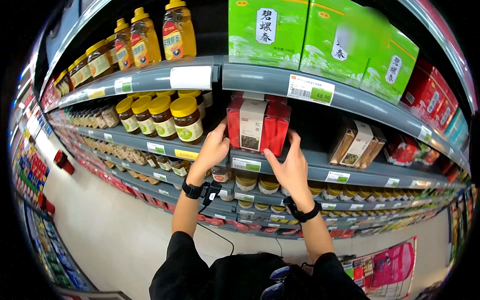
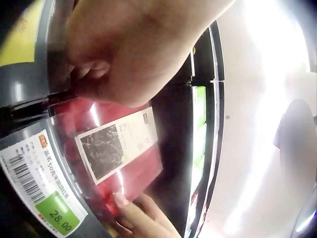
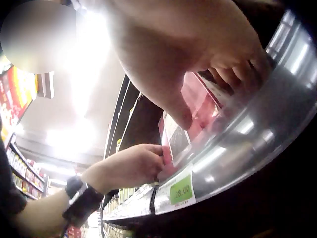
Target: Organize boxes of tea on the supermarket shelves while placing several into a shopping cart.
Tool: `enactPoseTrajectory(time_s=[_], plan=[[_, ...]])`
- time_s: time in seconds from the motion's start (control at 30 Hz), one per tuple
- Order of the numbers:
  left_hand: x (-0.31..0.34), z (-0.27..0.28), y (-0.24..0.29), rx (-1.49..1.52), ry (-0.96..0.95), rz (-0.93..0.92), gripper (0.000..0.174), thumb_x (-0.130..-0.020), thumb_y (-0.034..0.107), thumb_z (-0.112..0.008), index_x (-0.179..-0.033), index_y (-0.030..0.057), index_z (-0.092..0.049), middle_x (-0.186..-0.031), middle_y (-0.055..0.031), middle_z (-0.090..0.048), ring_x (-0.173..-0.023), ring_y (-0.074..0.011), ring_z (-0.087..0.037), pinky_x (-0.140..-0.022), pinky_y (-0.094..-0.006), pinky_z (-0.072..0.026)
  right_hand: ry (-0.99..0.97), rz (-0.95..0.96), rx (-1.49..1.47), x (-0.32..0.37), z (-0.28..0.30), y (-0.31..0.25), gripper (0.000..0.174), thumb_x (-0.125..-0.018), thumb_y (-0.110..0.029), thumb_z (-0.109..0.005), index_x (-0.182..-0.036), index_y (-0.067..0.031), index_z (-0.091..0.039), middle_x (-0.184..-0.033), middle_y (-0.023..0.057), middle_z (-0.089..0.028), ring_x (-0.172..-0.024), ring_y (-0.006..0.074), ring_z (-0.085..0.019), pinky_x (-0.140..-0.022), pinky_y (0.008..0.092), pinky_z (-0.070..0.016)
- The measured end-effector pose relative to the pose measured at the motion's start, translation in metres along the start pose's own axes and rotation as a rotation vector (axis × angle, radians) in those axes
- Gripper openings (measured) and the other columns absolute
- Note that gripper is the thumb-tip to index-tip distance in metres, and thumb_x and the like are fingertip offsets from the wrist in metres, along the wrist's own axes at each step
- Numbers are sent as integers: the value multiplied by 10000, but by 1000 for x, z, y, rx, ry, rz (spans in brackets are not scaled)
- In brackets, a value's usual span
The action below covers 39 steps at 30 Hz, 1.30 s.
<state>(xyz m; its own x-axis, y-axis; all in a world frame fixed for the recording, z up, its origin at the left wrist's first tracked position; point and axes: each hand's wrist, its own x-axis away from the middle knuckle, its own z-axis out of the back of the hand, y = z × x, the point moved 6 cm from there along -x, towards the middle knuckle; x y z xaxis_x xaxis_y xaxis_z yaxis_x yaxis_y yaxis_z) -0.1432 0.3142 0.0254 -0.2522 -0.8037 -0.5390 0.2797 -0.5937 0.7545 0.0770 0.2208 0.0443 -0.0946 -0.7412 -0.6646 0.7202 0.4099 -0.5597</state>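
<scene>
your two hands, left (image 1: 215, 148) at 9 o'clock, right (image 1: 290, 170) at 4 o'clock, hold one red tea pack (image 1: 257, 125) between them, thumb on its front.

shop | stocked shelves (image 1: 295, 156) | price labels (image 1: 310, 89) | floor aisle (image 1: 120, 220)

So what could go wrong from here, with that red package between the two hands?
The red package stands near the shelf's front edge, so a forward pull might tip it off. Its wrapping looks glossy, so it could slip between the left hand and right hand. The nearest yellow-lidded jar is close to the left hand, so a sideways swing might knock it.
</scene>
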Motion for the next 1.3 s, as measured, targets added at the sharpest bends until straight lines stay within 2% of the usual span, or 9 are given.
enactPoseTrajectory(time_s=[0.07,0.33,0.4,0.47,0.53,0.63,0.8,1.07,1.3], plan=[[-1,1,-2,36,-9,-3,656,-820,-63,-424,-1474,-16,-396,-1304,-326,-582,-1238,-465,-549,-1032,-410,-442,-40,-68,-138,-11,-1,-5,881,-862,-294,-765,-1502,18,-247,-1252,303,-606,-1142,446,-620,-981,454,-499],[4,0,9,-95,-16,29,599,-806,-64,-470,-1401,3,-482,-1137,-317,-652,-1059,-459,-642,-882,-416,-516,-92,-55,-273,-23,-20,0,978,-833,-257,-773,-1547,25,-167,-1421,298,-491,-1310,448,-506,-1082,431,-419],[5,-2,7,-191,43,-185,532,-818,-47,-505,-1347,13,-515,-1092,-299,-665,-984,-474,-652,-836,-471,-522,-96,-34,-234,-20,-21,3,1014,-819,-266,-786,-1535,68,-151,-1388,312,-505,-1291,450,-515,-1072,432,-429],[9,-7,11,-271,5,18,453,-832,-44,-514,-1283,0,-513,-1055,-318,-653,-970,-488,-640,-810,-507,-506,-42,-70,-150,-9,-13,-6,997,-818,-245,-776,-1508,123,-158,-1353,334,-505,-1261,464,-518,-1060,447,-439],[19,-13,15,-465,172,-143,497,-846,-35,-518,-1341,-22,-470,-1147,-346,-620,-1048,-495,-621,-868,-508,-493,172,95,13,15,5,-20,889,-852,-220,-747,-1534,24,-231,-1417,323,-463,-1307,454,-485,-1095,449,-414],[43,-19,17,-262,198,-181,730,-862,-62,-454,-1557,-51,-228,-1587,-259,-317,-1480,-348,-316,-1223,-395,-214,160,96,-85,67,38,-38,797,-889,-160,-690,-1536,17,-259,-1414,301,-464,-1298,440,-487,-1100,447,-407],[118,-38,77,-368,355,-397,473,-923,-82,-469,-1390,-34,-533,-1358,-196,-606,-1242,-319,-595,-1067,-385,-438,148,-72,-142,175,118,-14,437,-924,-108,-657,-1348,-36,-575,-1167,175,-664,-1065,310,-668,-924,386,-535],[212,-204,45,-9,-474,-84,243,-954,-50,-511,-1166,-57,-629,-1078,-177,-686,-987,-272,-676,-908,-362,-531,629,-892,243,431,283,154,305,-896,-144,-646,-1176,-25,-658,-1017,191,-712,-899,284,-712,-786,367,-565],[258,-339,138,-117,-939,-146,209,-958,-24,-511,-1126,-60,-630,-990,-181,-691,-888,-270,-687,-814,-370,-546,771,-1559,832,699,406,265,563,-831,-303,-713,-1331,-104,-548,-1211,229,-612,-1093,423,-603,-913,512,-507]])
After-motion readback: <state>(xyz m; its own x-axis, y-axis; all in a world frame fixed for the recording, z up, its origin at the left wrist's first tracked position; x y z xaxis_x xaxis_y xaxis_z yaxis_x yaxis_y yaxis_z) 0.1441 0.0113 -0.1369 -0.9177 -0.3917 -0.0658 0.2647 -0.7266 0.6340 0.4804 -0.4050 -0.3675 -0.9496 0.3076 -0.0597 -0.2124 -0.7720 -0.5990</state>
